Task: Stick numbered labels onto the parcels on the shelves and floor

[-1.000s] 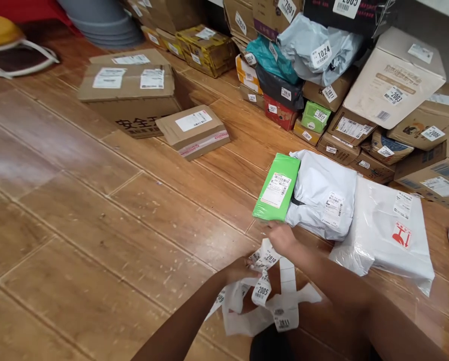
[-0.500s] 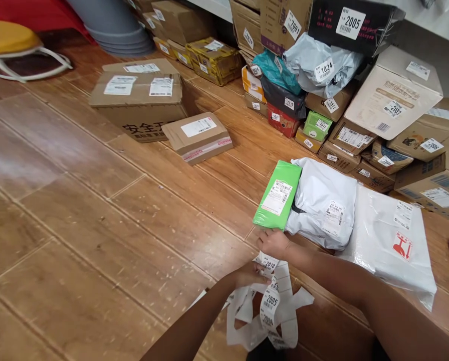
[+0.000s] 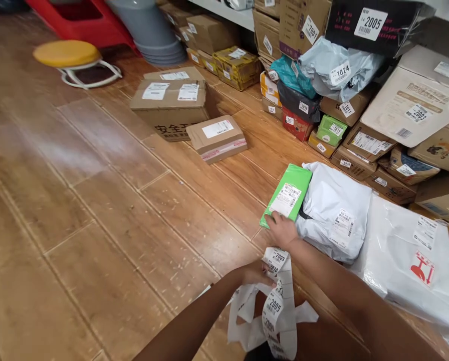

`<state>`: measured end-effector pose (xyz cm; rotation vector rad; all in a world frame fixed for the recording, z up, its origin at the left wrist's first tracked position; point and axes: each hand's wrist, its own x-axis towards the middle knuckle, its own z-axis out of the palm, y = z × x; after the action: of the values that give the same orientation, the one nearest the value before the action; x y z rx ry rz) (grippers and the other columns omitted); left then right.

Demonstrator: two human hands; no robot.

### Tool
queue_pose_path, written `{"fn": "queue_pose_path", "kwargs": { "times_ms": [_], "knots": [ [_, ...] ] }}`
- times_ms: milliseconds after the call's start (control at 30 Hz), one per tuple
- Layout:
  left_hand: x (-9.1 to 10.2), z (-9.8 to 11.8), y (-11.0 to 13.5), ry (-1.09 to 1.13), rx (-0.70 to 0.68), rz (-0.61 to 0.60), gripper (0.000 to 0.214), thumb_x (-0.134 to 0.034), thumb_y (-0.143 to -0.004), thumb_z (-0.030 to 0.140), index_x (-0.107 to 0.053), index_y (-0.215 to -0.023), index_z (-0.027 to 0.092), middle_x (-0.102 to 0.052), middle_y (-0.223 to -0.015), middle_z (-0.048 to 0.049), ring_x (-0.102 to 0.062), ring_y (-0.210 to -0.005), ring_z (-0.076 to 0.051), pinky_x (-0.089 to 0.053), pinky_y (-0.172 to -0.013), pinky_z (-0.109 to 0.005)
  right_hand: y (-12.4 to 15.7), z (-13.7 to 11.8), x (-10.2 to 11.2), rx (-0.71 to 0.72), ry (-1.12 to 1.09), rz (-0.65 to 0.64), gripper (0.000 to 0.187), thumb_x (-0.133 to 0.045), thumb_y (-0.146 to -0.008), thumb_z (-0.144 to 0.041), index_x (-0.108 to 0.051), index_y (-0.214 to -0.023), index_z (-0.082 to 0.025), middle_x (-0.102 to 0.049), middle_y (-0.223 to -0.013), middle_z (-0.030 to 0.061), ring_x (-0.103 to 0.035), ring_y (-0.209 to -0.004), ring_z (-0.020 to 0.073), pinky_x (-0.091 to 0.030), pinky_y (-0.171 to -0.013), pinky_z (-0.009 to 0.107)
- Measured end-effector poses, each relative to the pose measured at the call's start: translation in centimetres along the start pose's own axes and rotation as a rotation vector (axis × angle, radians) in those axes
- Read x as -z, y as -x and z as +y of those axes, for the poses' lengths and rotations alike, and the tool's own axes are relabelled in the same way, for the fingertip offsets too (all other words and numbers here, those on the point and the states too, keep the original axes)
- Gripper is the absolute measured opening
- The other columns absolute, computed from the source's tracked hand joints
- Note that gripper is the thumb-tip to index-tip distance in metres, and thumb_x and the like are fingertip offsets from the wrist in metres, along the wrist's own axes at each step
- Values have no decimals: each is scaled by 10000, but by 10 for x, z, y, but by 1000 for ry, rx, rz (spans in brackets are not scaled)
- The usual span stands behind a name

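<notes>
My left hand [image 3: 257, 274] is closed around a strip of numbered label stickers [image 3: 273, 306], whose loose loops hang down below it. The printed numbers 2009 and 2010 show at the strip's upper end. Just above, my right hand [image 3: 282, 230] touches the lower edge of a flat green parcel [image 3: 294, 175], its fingers apart on the surface. Whether a small label lies under those fingers is hidden. Against the green parcel's right side rests a white plastic mailer bag [image 3: 329, 193]. Beyond it lies a large flat white parcel [image 3: 393, 235] with a red mark.
Stacked numbered parcels [image 3: 345, 75] line the shelf at the back right. A small carton [image 3: 219, 135] and a larger cardboard box [image 3: 172, 100] sit on the wooden floor [image 3: 107, 200]. Farther off are a yellow stool [image 3: 66, 52], a red stool [image 3: 92, 22] and a grey bin [image 3: 149, 30].
My right hand has moved up from the label strip onto the green parcel, and label 2009 is now uncovered. My left hand keeps hold of the strip. The view has swung left.
</notes>
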<state>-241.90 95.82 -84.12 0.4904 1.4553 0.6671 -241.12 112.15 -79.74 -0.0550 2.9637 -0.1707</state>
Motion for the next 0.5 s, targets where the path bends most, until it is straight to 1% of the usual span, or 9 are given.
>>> {"fn": "queue_pose_path", "kwargs": {
  "times_ms": [67, 133, 200, 267, 333, 367, 400, 433, 500],
  "knots": [
    [6, 13, 4, -90, 29, 29, 425, -811, -408, 450, -758, -739, 189, -726, -730, 20, -598, -705, -175, -453, -652, -266, 2, 2, -2, 27, -50, 2, 382, -426, -971, -225, -494, -1346, -199, -597, -1199, 149, -615, -971, 254, -552, -731, 351],
    [14, 35, 14, -187, 66, 70, 348, -829, -359, 400, -716, -615, 193, -657, -589, 49, -550, -611, -158, -412, -586, -259, 8, 10, -2, 34, -88, -9, 433, -477, -940, -171, -482, -1366, -245, -595, -1212, 134, -615, -1000, 252, -553, -755, 347],
    [21, 65, 33, -267, 85, 134, 298, -825, -368, 363, -683, -571, 198, -602, -529, 63, -522, -573, -150, -371, -550, -253, 19, 22, 3, -95, -163, -29, 556, -571, -866, -114, -462, -1390, -267, -565, -1265, 146, -610, -1048, 275, -555, -792, 377],
    [23, 102, 65, -326, 80, 238, 246, -794, -457, 359, -676, -602, 198, -595, -553, 55, -529, -596, -154, -344, -550, -250, 38, 35, 18, -317, -344, -19, 688, -675, -780, -123, -430, -1415, -222, -517, -1321, 182, -594, -1103, 314, -541, -868, 435],
    [18, 141, 111, -366, 61, 367, 192, -727, -588, 370, -669, -646, 196, -608, -607, 37, -546, -641, -160, -326, -570, -253, 65, 40, 47, -437, -661, 48, 769, -741, -737, -240, -401, -1424, -179, -499, -1342, 189, -573, -1152, 323, -494, -967, 470],
    [11, 159, 138, -387, 51, 434, 180, -686, -650, 375, -663, -658, 197, -615, -627, 27, -555, -657, -162, -322, -583, -255, 81, 36, 67, -429, -857, 65, 740, -728, -760, -343, -415, -1410, -181, -527, -1318, 175, -578, -1150, 312, -483, -985, 471],
    [3, 176, 167, -405, 42, 496, 189, -636, -716, 383, -660, -672, 201, -625, -635, 19, -566, -657, -162, -323, -592, -257, 96, 28, 91, -391, -1066, 51, 671, -669, -805, -465, -453, -1381, -197, -572, -1277, 154, -591, -1139, 295, -473, -999, 462],
    [-8, 191, 198, -459, 35, 596, 232, -587, -768, 397, -647, -653, 204, -629, -618, 11, -572, -636, -161, -330, -590, -257, 111, 16, 116, -323, -1270, -12, 628, -574, -845, -587, -496, -1345, -215, -613, -1236, 136, -603, -1134, 280, -464, -1009, 452],
    [-34, 215, 264, -488, -30, 731, 357, -481, -868, 426, -633, -629, 210, -654, -616, -5, -595, -619, -154, -358, -591, -250, 135, -20, 174, -173, -1610, -142, 736, -418, -820, -780, -556, -1301, -241, -637, -1246, 132, -591, -1180, 278, -451, -1017, 442]
  ]
}}
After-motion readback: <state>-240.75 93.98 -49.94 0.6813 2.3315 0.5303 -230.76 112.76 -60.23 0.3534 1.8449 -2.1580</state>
